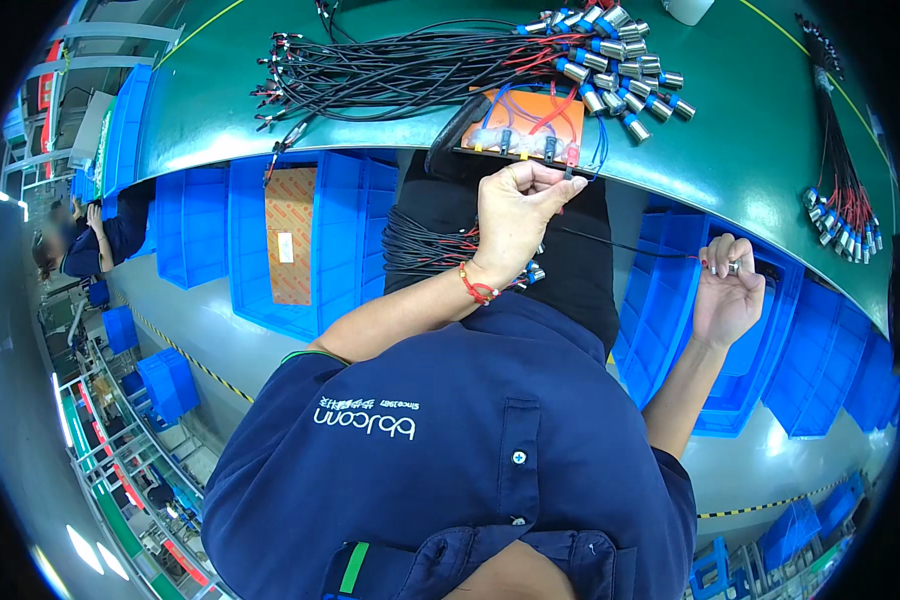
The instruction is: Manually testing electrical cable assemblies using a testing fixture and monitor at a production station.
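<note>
My left hand (515, 215) is closed in a pinch at the front edge of an orange test block (535, 118) with blue and red wires and small black and red clips. Its fingertips grip a small dark plug (568, 172). From there a thin black cable (610, 242) runs to my right hand (728, 295), off to the right over the blue bins. The right fingers are closed round the cable's silver metal end (733, 267), mostly hidden by them. A bundle of black cables (425, 245) lies across my lap, under the left forearm.
A large heap of black cables (400, 70) with silver and blue ends lies on the green table (210, 110). Another bundle (842, 190) hangs over the table at right. Blue bins (350, 230) stand below the edge, one with cardboard (290, 270). Another person (105, 240) sits far left.
</note>
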### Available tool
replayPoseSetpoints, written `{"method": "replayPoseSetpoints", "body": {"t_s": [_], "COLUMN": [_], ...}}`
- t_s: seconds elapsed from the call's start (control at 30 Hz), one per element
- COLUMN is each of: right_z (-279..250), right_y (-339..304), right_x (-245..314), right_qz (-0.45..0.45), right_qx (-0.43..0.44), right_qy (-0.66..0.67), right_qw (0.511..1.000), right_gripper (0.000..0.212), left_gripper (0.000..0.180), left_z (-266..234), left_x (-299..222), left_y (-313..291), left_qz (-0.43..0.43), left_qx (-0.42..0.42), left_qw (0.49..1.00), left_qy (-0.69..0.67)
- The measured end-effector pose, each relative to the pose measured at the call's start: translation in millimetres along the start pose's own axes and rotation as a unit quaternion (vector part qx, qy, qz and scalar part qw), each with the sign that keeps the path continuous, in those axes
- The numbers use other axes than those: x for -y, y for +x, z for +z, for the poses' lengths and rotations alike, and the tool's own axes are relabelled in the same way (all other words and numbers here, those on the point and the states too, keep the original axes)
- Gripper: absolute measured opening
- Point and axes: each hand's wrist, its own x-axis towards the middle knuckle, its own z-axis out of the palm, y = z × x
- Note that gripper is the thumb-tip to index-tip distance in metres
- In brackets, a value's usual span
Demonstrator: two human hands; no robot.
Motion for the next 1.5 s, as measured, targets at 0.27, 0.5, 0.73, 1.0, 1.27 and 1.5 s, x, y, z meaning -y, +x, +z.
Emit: {"method": "replayPoseSetpoints", "body": {"t_s": [0.27, 0.5, 0.73, 1.0, 1.27, 1.5], "right_z": [-1.2, -7.6, -6.7, 10.1, 53.2, 148.1], "right_y": [-1.4, 0.3, 6.5, 4.3, 7.6, 78.2], "right_x": [0.2, 14.5, 24.4, 26.2, 67.8, 21.1], "right_qz": [-0.025, -0.076, -0.107, -0.103, -0.144, -0.09], "right_qx": [-0.021, -0.021, -0.03, -0.033, 0.055, 0.176], "right_qy": [0.013, 0.029, 0.031, -0.015, -0.05, 0.013], "right_qw": [0.999, 0.996, 0.993, 0.994, 0.987, 0.98], "right_gripper": [0.011, 0.014, 0.014, 0.013, 0.016, 0.019], "left_gripper": [0.012, 0.037, 0.037, 0.035, 0.037, 0.035], "left_z": [1.1, -16.5, -7.2, -16.5, -125.6, -238.3], "left_x": [1.1, -14.6, -5.7, -21.3, -109.2, -140.8], "left_y": [7.0, 5.2, 9.2, -13.0, -12.7, 77.7], "left_qz": [-0.105, -0.143, -0.109, -0.109, 0.158, 0.284], "left_qx": [0.056, 0.192, 0.193, 0.284, 0.141, -0.16], "left_qw": [0.985, 0.964, 0.97, 0.952, 0.977, 0.941], "left_qy": [-0.127, -0.117, -0.098, -0.016, 0.011, -0.095]}}
